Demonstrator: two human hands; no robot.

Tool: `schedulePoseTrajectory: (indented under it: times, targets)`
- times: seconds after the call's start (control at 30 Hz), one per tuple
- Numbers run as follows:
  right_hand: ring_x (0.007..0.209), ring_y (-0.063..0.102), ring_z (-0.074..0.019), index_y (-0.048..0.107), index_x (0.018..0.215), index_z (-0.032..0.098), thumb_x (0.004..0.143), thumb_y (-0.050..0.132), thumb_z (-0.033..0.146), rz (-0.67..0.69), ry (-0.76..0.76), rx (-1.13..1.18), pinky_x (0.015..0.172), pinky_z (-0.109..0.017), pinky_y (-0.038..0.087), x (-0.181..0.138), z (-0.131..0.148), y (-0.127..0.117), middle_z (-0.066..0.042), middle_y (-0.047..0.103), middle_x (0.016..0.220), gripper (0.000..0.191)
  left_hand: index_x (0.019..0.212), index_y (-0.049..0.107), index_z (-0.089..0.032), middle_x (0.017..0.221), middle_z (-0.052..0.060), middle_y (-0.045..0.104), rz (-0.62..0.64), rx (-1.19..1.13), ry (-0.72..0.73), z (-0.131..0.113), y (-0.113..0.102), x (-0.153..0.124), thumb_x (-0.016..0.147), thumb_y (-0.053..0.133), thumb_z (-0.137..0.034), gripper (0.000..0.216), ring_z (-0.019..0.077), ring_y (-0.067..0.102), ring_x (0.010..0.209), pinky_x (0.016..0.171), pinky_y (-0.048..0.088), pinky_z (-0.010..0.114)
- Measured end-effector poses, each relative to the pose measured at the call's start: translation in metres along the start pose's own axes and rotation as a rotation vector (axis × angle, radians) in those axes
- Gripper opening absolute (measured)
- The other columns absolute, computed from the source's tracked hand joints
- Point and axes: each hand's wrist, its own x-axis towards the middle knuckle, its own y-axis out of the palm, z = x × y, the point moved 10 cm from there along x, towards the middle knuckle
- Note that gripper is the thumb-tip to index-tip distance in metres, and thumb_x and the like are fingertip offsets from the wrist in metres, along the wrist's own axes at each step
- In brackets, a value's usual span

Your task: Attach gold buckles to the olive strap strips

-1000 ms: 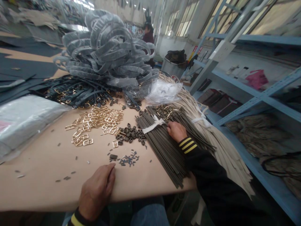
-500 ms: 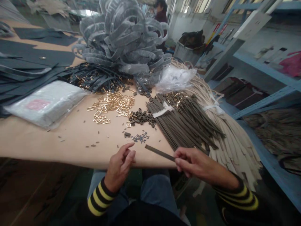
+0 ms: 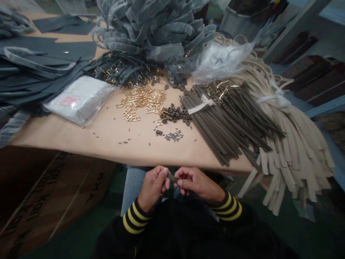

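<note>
My left hand and my right hand meet over my lap, just below the table edge. Both pinch the end of one dark olive strap, whose short tip shows between the fingers. On the table above lies a tied bundle of the same olive straps. Left of that bundle sit a small heap of dark loops, a scatter of gold buckles and a few tiny grey pieces.
Beige straps hang over the table's right end. Grey wrapped straps are piled at the back, with black buckled straps in front. A flat plastic packet lies left. A cardboard box stands under the table.
My right hand took one olive strap from the bundle and drew it down to my lap. My left hand left the table edge and now grips the strap's end too.
</note>
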Motion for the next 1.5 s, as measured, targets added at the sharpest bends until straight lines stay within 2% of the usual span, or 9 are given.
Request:
schedulePoseTrajectory:
  times: [0.23, 0.37, 0.43, 0.53, 0.8, 0.9, 1.1, 1.33, 1.5]
  targets:
    - [0.044, 0.047, -0.0041, 0.049, 0.071, 0.014, 0.066, 0.059, 0.032, -0.01, -0.021, 0.094, 0.04, -0.016, 0.033, -0.003, -0.002, 0.006, 0.001, 0.057, 0.064, 0.022, 0.063, 0.044, -0.015, 0.044, -0.006, 0.043, 0.058, 0.011, -0.04, 0.009, 0.008, 0.0, 0.075, 0.047, -0.04, 0.028, 0.004, 0.031, 0.035, 0.034, 0.024, 0.016]
    - [0.044, 0.045, -0.0042, 0.048, 0.075, 0.014, 0.065, 0.057, 0.03, -0.125, 0.002, 0.063, 0.038, -0.015, 0.032, -0.002, -0.007, -0.004, 0.001, 0.056, 0.065, 0.021, 0.072, 0.052, -0.015, 0.071, 0.002, 0.053, -0.198, 0.433, 0.342, -0.032, -0.009, -0.013, 0.074, 0.05, -0.023, 0.009, 0.0123, 0.051, 0.067, 0.061, 0.042, 0.025]
    - [0.044, 0.045, -0.0047, 0.048, 0.077, 0.014, 0.066, 0.057, 0.03, -0.171, -0.004, 0.036, 0.039, -0.016, 0.032, -0.001, -0.007, -0.01, 0.002, 0.055, 0.064, 0.021, 0.074, 0.053, -0.015, 0.075, 0.003, 0.054, -0.198, 0.585, 0.477, -0.043, -0.001, -0.023, 0.077, 0.046, -0.019, 0.008, 0.0138, 0.052, 0.073, 0.068, 0.042, 0.027]
    - [0.045, 0.045, -0.0057, 0.048, 0.077, 0.014, 0.068, 0.054, 0.03, -0.166, -0.031, -0.043, 0.041, -0.017, 0.033, -0.001, -0.004, -0.011, 0.004, 0.051, 0.059, 0.019, 0.081, 0.052, -0.015, 0.075, 0.004, 0.057, -0.116, 0.702, 0.533, -0.044, 0.011, -0.03, 0.08, 0.044, -0.018, 0.009, 0.0143, 0.053, 0.072, 0.067, 0.043, 0.027]
    - [0.052, 0.048, -0.0089, 0.054, 0.075, 0.014, 0.073, 0.046, 0.016, -0.23, -0.13, -0.449, 0.052, -0.021, 0.038, -0.008, 0.016, -0.009, 0.003, 0.051, 0.055, 0.008, 0.074, 0.048, -0.015, 0.068, 0.004, 0.053, -0.135, 0.94, 0.561, -0.043, 0.019, -0.033, 0.081, 0.039, -0.017, 0.012, 0.0154, 0.052, 0.065, 0.06, 0.042, 0.027]
    - [0.05, 0.048, -0.0083, 0.053, 0.075, 0.014, 0.072, 0.048, 0.018, -0.217, -0.08, -0.335, 0.049, -0.02, 0.038, -0.004, 0.006, -0.01, 0.003, 0.051, 0.055, 0.007, 0.071, 0.047, -0.016, 0.065, 0.003, 0.051, -0.09, 0.968, 0.615, -0.048, 0.024, -0.035, 0.081, 0.038, -0.017, 0.014, 0.0147, 0.049, 0.063, 0.058, 0.04, 0.026]
    - [0.041, 0.044, -0.0066, 0.05, 0.074, 0.014, 0.066, 0.052, 0.026, -0.176, 0.054, -0.08, 0.037, -0.017, 0.033, -0.001, -0.02, -0.002, 0.002, 0.053, 0.056, 0.014, 0.07, 0.046, -0.016, 0.06, -0.001, 0.049, 0.125, 0.763, 0.38, -0.03, 0.013, -0.024, 0.079, 0.042, -0.021, 0.011, 0.0108, 0.046, 0.055, 0.052, 0.037, 0.022]
    - [0.072, 0.056, -0.0179, 0.057, 0.074, 0.015, 0.072, 0.045, 0.017, -0.544, -0.279, -0.639, 0.068, -0.032, 0.043, -0.016, 0.026, -0.017, -0.008, 0.061, 0.073, 0.012, 0.066, 0.048, -0.016, 0.059, -0.002, 0.049, 0.311, 0.602, 0.245, -0.017, 0.039, -0.041, 0.076, 0.044, -0.02, 0.012, 0.0105, 0.045, 0.055, 0.054, 0.037, 0.022]
    - [0.045, 0.049, -0.0082, 0.051, 0.078, 0.014, 0.071, 0.05, 0.028, -0.296, -0.025, -0.16, 0.041, -0.02, 0.038, -0.001, -0.007, -0.012, -0.002, 0.059, 0.066, 0.016, 0.072, 0.052, -0.016, 0.076, 0.002, 0.054, 0.03, 0.455, 0.24, -0.029, -0.013, -0.026, 0.07, 0.049, -0.019, 0.005, 0.0139, 0.05, 0.072, 0.066, 0.042, 0.026]
